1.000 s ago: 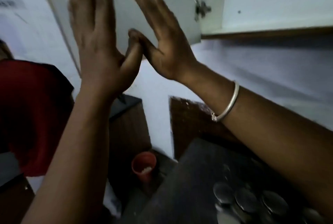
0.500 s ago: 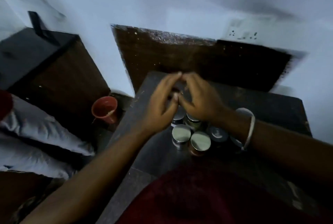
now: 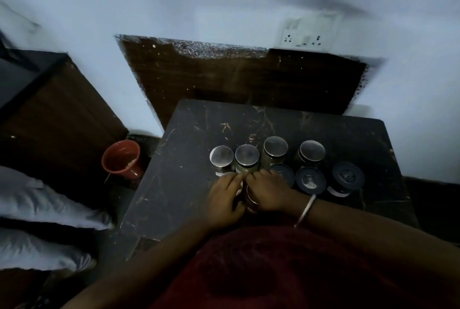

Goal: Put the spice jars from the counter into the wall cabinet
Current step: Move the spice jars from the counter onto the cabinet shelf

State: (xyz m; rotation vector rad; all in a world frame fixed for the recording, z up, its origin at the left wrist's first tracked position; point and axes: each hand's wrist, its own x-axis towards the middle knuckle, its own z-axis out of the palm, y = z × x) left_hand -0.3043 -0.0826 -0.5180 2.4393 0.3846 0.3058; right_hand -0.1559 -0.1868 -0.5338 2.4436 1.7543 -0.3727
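Both hands are sitting low on the dark counter [image 3: 189, 184] right now, w/ the spice jars [image 3: 312, 150] bunched near its centre. Right hand [image 3: 270, 191], bangle [image 3: 305, 209] on the wrist, is curling its fingers over a reddish jar [image 3: 251, 200] in the near row. Its thumb side is wrapping the jar's silver rim, so it's gripping.

Left hand [image 3: 225, 199] is closing in from 9 o'clock of that jar, fingers bent. Its index tip is reaching toward 12 and meeting the foot of a silver-lidded jar [image 3: 247, 155]. A pale edge is peeking out under the palm, but can't tell whether this hand is actually holding anything.

At 12 o'clock of the hands, 4 silver lids are lining up in a row. At 3 o'clock, 3 dark-lidded jars [image 3: 310, 180] are standing side by side, the nearest partly hidden by the right knuckles. All are standing upright.

Off the counter at 9 o'clock, a red cup [image 3: 122, 159] is sitting on the floor, w/ white bedding [image 3: 37, 199] beyond it. At 1 o'clock on the wall, a socket plate [image 3: 306, 35] is showing. Red clothing [image 3: 273, 271] is filling the btm of the view.
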